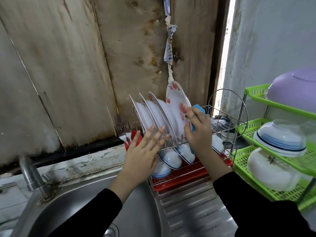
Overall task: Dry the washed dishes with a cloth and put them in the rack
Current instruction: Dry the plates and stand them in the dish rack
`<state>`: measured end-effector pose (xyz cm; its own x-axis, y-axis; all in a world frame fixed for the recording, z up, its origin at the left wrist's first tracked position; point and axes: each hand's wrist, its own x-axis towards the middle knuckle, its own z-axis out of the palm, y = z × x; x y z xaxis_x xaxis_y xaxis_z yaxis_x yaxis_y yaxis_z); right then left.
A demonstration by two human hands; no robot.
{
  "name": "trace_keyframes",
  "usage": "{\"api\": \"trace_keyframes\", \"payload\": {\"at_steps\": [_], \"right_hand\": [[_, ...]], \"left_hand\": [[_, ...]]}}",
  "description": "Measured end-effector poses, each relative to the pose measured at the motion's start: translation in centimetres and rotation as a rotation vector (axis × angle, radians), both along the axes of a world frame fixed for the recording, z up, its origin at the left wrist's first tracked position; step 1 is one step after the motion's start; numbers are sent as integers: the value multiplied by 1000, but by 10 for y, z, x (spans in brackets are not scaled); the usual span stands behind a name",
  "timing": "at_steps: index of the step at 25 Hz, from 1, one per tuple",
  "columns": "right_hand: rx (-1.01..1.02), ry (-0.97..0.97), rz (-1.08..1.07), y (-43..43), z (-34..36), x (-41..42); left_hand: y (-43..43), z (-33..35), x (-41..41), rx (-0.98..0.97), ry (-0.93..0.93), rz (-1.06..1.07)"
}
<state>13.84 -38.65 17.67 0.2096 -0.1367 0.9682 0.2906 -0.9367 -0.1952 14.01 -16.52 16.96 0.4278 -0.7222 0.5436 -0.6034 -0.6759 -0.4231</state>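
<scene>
Your left hand (pixel 145 151) is lying released, fingers straight, and is touching the fronts of the white plates (pixel 153 113) standing in the upper tier of the wire rack (pixel 227 124). Your right hand (pixel 198 130) is grasping the blue cloth (pixel 199 111) and pressing it against the floral plate (pixel 177 100), which is leaning tilted in the rack just right of those plates. Below your 2 hands, blue-rimmed bowls (pixel 171 159) are sitting in the lower tier. Forks (pixel 122 129) are standing left of your left hand.
</scene>
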Motion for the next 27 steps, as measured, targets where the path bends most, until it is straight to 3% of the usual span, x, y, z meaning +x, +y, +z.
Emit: {"api": "trace_keyframes", "payload": {"at_steps": [9,17,27], "right_hand": [[-27,6,-4,-1,-28,17],[-152,222,72,-8,-26,5],[70,297,181,31,-28,-63]], "left_hand": [[-2,-7,-1,-29,-43,-14],[-1,-8,-4,21,-44,30],[16,-3,-27,18,11,18]]}}
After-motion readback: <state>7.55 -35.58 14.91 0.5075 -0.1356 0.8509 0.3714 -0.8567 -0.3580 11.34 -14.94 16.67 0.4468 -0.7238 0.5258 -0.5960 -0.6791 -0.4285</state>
